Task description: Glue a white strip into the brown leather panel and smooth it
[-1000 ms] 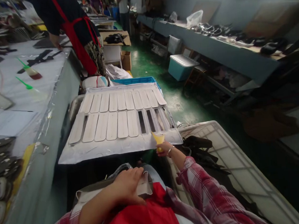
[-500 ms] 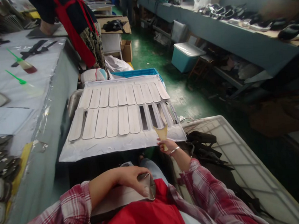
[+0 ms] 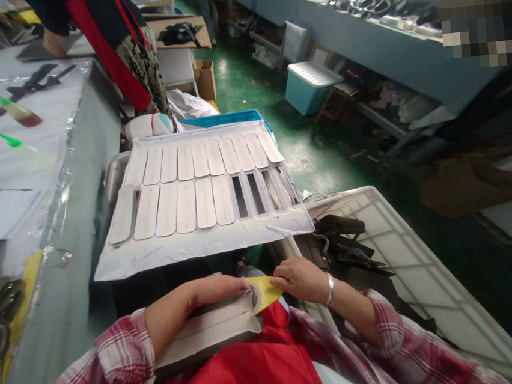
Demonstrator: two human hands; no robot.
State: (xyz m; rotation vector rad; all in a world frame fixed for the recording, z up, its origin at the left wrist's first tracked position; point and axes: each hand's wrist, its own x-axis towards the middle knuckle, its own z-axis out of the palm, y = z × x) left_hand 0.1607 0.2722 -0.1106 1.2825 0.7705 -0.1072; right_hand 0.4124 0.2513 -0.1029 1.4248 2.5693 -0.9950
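Note:
My left hand point(image 3: 215, 289) is wrapped over a long off-white folded piece point(image 3: 206, 332) that lies across my lap, its open end facing right. I cannot tell what this piece is. Between finger and thumb my right hand point(image 3: 303, 281) pinches a yellow flat tool with a curved notch point(image 3: 266, 292). The notched end of the tool meets the open end of the folded piece, close to my left fingertips. Ahead, two rows of white rounded strips point(image 3: 185, 208) lie on a white-covered board point(image 3: 207, 245). Slots show at the right of the near row.
A white crate point(image 3: 365, 196) holding dark pieces stands at my right. On the left is a plastic-covered table point(image 3: 68, 192) with green-tipped bottles point(image 3: 13, 141). Another person in a red apron point(image 3: 107, 55) leans over that table. A blue lidded box point(image 3: 307, 87) sits beyond the board.
My right hand has come down and back from the board's near edge, bringing the yellow tool to the folded piece. My left hand stays on that piece. The view has shifted slightly.

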